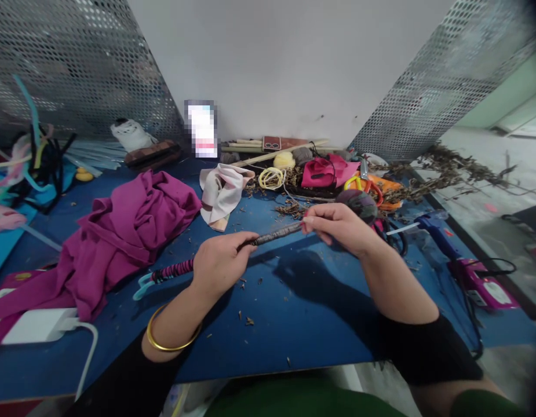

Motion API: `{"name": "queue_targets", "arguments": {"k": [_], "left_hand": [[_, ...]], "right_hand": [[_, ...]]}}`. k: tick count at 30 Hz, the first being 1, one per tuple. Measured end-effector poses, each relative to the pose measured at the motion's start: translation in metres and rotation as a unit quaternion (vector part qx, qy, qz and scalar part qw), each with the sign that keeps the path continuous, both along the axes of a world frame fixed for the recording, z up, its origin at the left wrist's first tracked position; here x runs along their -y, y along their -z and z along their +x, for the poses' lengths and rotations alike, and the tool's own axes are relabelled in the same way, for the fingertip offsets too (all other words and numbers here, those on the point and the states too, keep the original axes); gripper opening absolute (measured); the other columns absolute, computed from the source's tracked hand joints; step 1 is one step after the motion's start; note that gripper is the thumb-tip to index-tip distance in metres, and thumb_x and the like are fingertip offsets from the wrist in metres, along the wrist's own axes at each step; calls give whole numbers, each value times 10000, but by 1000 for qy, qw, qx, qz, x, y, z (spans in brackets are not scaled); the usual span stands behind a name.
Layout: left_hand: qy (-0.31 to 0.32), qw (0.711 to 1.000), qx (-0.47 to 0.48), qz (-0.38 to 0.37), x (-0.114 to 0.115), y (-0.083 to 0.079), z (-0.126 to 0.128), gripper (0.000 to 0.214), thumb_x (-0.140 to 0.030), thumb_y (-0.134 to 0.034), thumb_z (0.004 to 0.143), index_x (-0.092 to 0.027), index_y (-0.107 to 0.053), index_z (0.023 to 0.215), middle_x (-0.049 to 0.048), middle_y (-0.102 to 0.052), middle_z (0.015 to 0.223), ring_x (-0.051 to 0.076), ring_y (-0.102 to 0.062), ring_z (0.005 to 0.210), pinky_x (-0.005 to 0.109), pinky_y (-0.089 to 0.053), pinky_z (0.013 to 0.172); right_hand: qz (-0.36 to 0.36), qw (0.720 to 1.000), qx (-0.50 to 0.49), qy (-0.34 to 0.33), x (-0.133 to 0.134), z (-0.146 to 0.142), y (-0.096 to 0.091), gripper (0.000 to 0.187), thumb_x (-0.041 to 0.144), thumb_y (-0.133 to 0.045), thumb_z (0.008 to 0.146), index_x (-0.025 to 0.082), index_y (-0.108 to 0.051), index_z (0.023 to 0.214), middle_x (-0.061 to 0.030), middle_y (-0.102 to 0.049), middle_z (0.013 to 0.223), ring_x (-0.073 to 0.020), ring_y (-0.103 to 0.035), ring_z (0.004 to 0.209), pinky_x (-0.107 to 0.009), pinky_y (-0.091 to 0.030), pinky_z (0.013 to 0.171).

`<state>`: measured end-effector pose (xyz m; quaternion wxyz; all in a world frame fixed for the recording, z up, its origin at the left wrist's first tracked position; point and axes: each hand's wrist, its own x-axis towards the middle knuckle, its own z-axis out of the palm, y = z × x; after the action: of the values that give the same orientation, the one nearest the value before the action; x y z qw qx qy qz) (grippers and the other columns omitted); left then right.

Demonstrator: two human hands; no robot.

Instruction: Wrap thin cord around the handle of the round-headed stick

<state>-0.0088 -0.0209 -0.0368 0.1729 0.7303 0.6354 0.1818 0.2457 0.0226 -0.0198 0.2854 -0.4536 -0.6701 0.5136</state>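
Observation:
Held across my front, just above the blue table, is a thin stick (277, 234). Its left part is wrapped in purple and black bands and ends in light-blue loops; its right part is dark grey. My left hand (222, 260), with a gold bangle at the wrist, is closed round the middle of the stick. At the stick's right end, the fingers of my right hand (332, 226) pinch the tip. A dark ball of yarn (357, 205) sits just behind my right hand. Whether my right fingers also hold a thread, I cannot make out.
Purple cloth (141, 217) is heaped at left, beside a white charger (37, 325). Behind lie a pale cloth (224, 191), a phone (201, 130), yellow cord (271, 178) and scissors (365, 180). A blue glue gun (439, 234) and dried twigs (454, 165) are at right.

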Motion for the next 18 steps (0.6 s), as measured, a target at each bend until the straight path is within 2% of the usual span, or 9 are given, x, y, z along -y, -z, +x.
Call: {"name": "queue_targets", "arguments": {"k": [2, 4, 7, 10, 14, 16, 18], "left_hand": [[-30, 999, 11, 4, -4, -2, -7, 248, -298, -607, 818, -316, -743, 1025, -17, -768, 972, 242, -707, 895, 341, -522, 762], [-52, 998, 30, 33, -8, -3, -16, 248, -315, -607, 811, -313, -745, 1017, -19, -761, 1008, 233, -705, 904, 335, -522, 791], [-62, 996, 48, 48, -12, -5, -28, 264, -332, -600, 806, -292, -744, 1023, -12, -763, 1004, 225, -706, 898, 331, -525, 813], [-50, 997, 47, 44, -13, -10, -36, 264, -353, -599, 797, -295, -747, 1008, -13, -764, 998, 230, -708, 901, 350, -529, 832], [9, 998, 50, 43, -12, -16, -44, 264, -363, -598, 782, -304, -751, 989, -22, -751, 1049, 236, -695, 977, 356, -519, 901], [38, 997, 62, 37, -12, -18, -46, 256, -364, -601, 775, -300, -756, 968, -24, -755, 1037, 232, -691, 994, 340, -519, 911], [60, 994, 85, 25, -11, -21, -46, 245, -361, -605, 767, -285, -762, 938, -20, -766, 986, 226, -700, 966, 328, -523, 908]], "right_hand": [[-26, 999, 6, -30, -4, 25, -6, 311, 432, -627, 834, 138, -648, 735, -7, -619, 681, -29, -386, 409, -196, -280, 416], [-30, 999, -8, -8, -9, 50, -8, 304, 427, -657, 811, 135, -656, 724, -22, -636, 707, -21, -372, 399, -197, -255, 394], [21, 988, -76, 131, -16, 79, -6, 271, 397, -714, 755, 144, -648, 683, -20, -631, 686, -19, -354, 397, -195, -229, 373], [88, 949, -148, 263, -24, 94, -1, 253, 390, -739, 719, 161, -642, 671, -1, -595, 620, -28, -335, 393, -194, -206, 355], [113, 917, -184, 337, -34, 97, 9, 272, 439, -718, 732, 181, -645, 687, 64, -411, 425, -45, -266, 339, -197, -162, 327], [114, 913, -172, 353, -38, 97, 17, 287, 465, -712, 731, 185, -654, 709, 56, -439, 439, -55, -314, 342, -200, -215, 329], [131, 919, -128, 349, -43, 99, 27, 310, 499, -681, 751, 190, -656, 741, 12, -561, 544, -94, -459, 412, -224, -353, 382]]}}
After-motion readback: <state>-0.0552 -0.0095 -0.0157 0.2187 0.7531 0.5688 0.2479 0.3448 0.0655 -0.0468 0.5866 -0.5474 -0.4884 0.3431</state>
